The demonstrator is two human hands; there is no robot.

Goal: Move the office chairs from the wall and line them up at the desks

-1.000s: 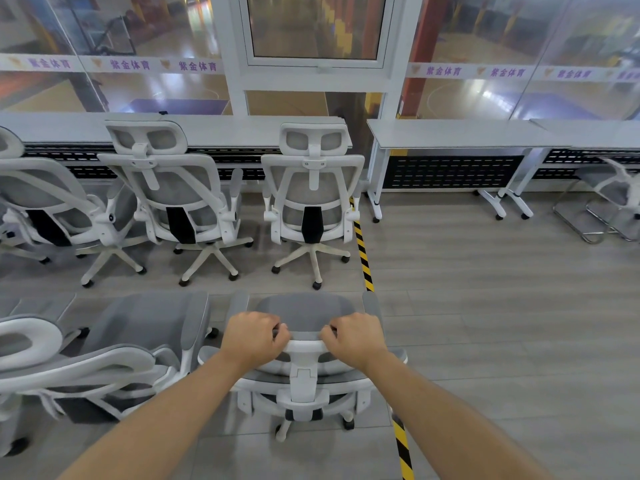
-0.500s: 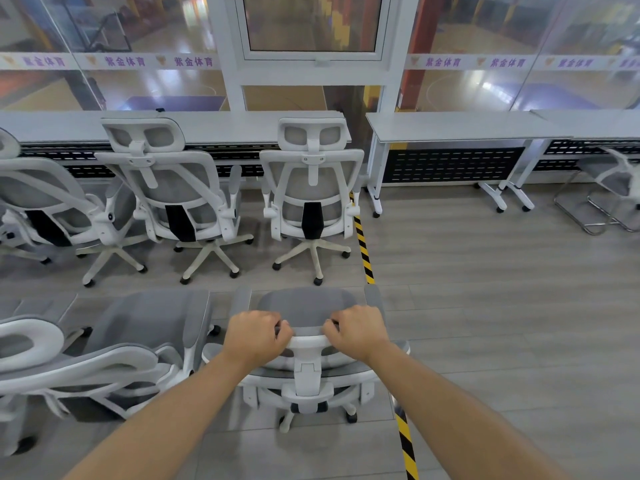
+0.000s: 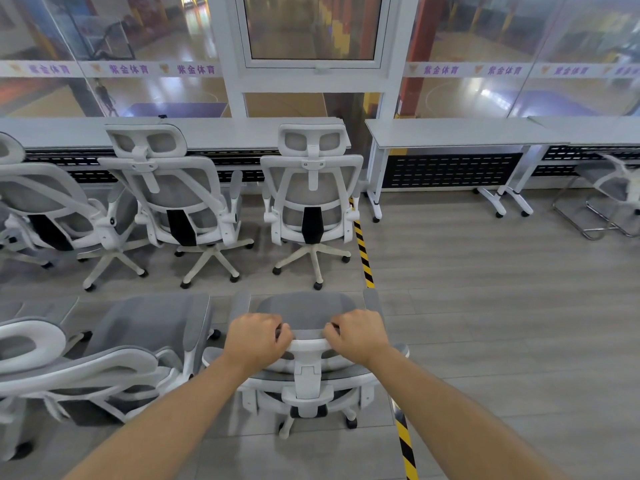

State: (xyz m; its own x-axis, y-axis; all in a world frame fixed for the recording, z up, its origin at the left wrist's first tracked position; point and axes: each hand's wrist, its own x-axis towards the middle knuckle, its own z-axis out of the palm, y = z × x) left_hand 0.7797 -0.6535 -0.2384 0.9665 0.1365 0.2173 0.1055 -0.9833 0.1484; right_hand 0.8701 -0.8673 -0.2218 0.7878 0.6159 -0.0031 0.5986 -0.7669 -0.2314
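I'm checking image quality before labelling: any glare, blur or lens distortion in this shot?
Head view: wide-angle bending curves the desk edge; bright glare patches on the court floor behind the glass; both hands and the gripped chair are sharp.

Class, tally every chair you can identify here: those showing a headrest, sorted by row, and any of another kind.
Headrest chairs at the desks: 3
Headrest chairs in the near row: 2
Chrome sled-frame chair: 1
Total: 6
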